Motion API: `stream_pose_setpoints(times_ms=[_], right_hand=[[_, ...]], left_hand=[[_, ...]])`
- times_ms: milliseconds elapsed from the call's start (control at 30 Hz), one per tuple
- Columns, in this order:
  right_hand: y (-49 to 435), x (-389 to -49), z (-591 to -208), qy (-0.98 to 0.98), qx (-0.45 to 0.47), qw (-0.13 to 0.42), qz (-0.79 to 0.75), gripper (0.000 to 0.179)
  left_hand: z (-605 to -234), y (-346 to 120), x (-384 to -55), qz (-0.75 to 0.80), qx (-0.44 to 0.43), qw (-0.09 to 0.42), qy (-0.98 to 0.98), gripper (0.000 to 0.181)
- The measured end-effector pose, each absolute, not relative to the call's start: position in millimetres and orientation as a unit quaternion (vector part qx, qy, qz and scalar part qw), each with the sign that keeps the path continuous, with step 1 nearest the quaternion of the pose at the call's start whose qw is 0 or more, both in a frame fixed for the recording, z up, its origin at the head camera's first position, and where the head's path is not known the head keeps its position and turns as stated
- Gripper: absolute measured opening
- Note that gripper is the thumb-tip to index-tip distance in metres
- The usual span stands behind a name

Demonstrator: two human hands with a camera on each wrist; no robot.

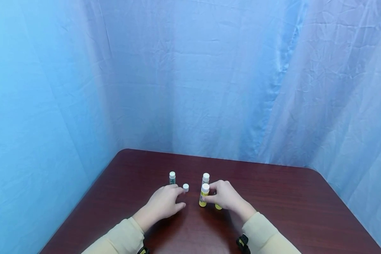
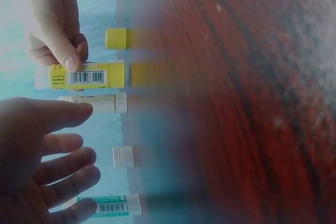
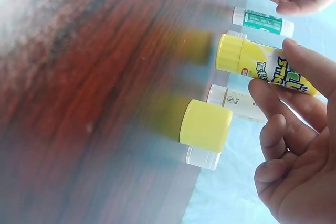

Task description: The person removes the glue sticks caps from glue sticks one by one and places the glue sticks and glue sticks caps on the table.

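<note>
My right hand (image 1: 227,195) pinches an upright yellow glue stick (image 3: 262,64) with a white top between thumb and fingers, its yellow base close to the tabletop. A white glue stick (image 2: 107,102) stands just behind it. Beside the right hand is a small yellow cap (image 3: 206,125); a clear cap (image 3: 202,157) shows next to it in the right wrist view. My left hand (image 1: 165,201) holds nothing, thumb and fingers apart and loosely bent. Nearest to that hand are a small white cap (image 1: 185,187) and an upright green glue stick (image 2: 113,206), partly hidden by its fingers.
The dark red-brown wooden table (image 1: 273,211) reflects the things on it. Light blue curtains (image 1: 209,77) hang behind the table and along both sides. Each wrist wears a black strap-on device, seen at the lower edge of the head view.
</note>
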State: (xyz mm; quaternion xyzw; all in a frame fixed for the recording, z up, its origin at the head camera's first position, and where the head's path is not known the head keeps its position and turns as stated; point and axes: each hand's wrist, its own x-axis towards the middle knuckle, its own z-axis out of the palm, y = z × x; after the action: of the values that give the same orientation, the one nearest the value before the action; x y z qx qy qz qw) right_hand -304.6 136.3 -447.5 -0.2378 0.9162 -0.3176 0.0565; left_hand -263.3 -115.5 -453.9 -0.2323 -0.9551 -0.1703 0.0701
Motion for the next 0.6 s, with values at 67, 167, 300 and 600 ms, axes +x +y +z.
stream_pose_setpoints(times_ms=[67,167,300,600], right_hand=[[136.0,-304.1,-447.7,0.917,-0.235,0.062,-0.317,0.01],[136.5,-303.9,-447.7,0.917,-0.234,0.07,-0.316,0.01],[137.5,-303.6,-447.5,0.916,-0.233,0.075,-0.319,0.01],[137.9,-302.5,-449.7,0.913,-0.237,0.082,-0.322,0.009]], left_hand=[[-454.3,-115.5,-263.2,-0.169,-0.234,0.07,-0.955,0.037],[-454.9,-115.6,-262.8,-0.169,-0.238,0.073,-0.954,0.035],[-455.4,-115.6,-262.6,-0.171,-0.243,0.08,-0.951,0.033],[-458.1,-114.8,-261.6,-0.164,-0.238,0.078,-0.954,0.033]])
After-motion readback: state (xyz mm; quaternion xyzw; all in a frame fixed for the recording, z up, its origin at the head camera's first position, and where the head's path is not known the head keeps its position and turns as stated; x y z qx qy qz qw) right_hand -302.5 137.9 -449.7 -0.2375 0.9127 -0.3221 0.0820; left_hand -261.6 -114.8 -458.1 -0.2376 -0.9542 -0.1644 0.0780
